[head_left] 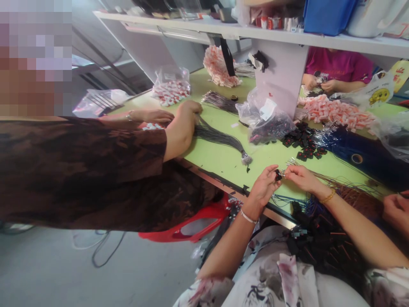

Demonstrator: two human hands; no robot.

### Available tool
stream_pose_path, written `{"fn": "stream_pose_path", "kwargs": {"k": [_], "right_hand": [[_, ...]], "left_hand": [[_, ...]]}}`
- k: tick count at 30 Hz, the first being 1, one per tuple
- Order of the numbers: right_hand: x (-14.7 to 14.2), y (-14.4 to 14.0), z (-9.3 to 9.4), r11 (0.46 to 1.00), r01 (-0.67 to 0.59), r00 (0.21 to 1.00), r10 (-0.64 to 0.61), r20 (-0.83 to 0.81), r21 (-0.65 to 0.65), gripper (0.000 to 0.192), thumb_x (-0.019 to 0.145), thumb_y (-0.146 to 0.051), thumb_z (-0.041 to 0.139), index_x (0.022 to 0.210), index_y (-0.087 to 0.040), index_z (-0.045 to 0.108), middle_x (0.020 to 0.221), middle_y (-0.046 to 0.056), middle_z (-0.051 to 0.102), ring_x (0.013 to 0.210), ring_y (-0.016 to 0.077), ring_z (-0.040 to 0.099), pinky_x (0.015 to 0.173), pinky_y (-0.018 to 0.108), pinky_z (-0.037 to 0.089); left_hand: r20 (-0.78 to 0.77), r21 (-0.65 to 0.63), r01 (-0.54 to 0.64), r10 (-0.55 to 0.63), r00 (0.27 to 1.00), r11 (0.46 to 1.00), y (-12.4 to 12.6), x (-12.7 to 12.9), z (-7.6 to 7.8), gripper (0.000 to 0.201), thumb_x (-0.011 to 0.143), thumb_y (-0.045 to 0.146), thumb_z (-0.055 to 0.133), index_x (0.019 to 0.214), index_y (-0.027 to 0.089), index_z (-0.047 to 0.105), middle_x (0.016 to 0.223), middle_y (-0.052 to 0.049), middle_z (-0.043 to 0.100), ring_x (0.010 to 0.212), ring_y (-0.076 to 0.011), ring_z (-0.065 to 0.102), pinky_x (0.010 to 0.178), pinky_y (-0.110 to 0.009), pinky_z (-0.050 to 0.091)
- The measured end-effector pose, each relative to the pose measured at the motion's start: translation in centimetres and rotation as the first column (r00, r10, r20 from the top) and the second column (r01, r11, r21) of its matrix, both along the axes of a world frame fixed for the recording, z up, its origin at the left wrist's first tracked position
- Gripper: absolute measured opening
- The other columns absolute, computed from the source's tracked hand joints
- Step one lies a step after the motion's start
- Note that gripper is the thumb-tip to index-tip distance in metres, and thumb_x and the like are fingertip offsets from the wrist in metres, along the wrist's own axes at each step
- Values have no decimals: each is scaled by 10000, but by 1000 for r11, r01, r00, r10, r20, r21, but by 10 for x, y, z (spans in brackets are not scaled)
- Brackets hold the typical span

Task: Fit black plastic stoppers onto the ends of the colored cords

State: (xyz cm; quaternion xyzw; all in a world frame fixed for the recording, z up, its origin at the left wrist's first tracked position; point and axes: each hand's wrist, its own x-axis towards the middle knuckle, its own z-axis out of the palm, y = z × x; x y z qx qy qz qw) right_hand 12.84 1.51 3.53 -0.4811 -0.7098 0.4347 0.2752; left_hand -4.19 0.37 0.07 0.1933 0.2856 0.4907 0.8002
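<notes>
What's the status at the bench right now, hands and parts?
Left hand pinching a small black connector. Right hand feeding thin wires to it. Co-worker's arm on wire bundle, apart from both hands.

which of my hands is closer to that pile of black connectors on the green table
Right. The right hand sits just below the black connectors; the left hand is farther off, down and to their left.

Green table (pixel 223 160), bag of red-and-white parts (pixel 171 90), black wire bundle (pixel 220 138), red plastic stool (pixel 191 224), blue bag (pixel 327 16) on shelf (pixel 271 35)
</notes>
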Motion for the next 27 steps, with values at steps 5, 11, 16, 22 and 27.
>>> {"fn": "stream_pose_path", "kwargs": {"k": [5, 11, 16, 22, 27], "right_hand": [[0, 1, -3, 1000, 14, 999, -14, 49, -1, 219, 808, -302, 444, 677, -163, 549, 601, -23, 478, 568, 115, 396, 555, 245, 310], [-2, 3, 1, 1000, 6, 997, -7, 75, 1, 235, 806, -306, 428, 650, -162, 529, 570, -33, 430, 540, 106, 361, 527, 239, 279], [-3, 2, 3, 1000, 24, 995, -23, 99, -16, 247, 804, -318, 419, 635, -165, 513, 563, -37, 399, 535, 106, 339, 521, 242, 258], [-4, 0, 6, 1000, 19, 994, -16, 108, -25, 240, 782, -325, 412, 620, -168, 494, 566, -37, 382, 536, 104, 326, 519, 243, 253], [-4, 0, 7, 999, 9, 993, -5, 119, -34, 243, 777, -322, 409, 605, -168, 483, 557, -37, 386, 531, 102, 328, 513, 242, 253]], "left_hand": [[34, 18, 0, -1, 999, 1000, 3, 0, -4, 229, 705, 149, 714, 904, 172, 602, 852, -25, 605, 774, -99, 562, 697, -216, 443], [31, 39, 17, -18, 999, 999, 5, 2, -2, 229, 726, 166, 699, 933, 169, 600, 871, -33, 612, 782, -106, 570, 707, -223, 434], [29, 65, 18, -20, 999, 998, 2, 4, 3, 228, 723, 178, 708, 923, 163, 599, 854, -31, 615, 769, -101, 569, 712, -220, 430], [-3, 75, 10, -10, 1000, 997, 0, 2, 5, 261, 704, 203, 731, 927, 160, 602, 865, -35, 618, 783, -108, 573, 705, -219, 433], [-37, 80, -13, 16, 999, 997, -1, 2, 6, 292, 682, 215, 753, 922, 153, 599, 847, -30, 616, 774, -104, 570, 705, -220, 437]]}}
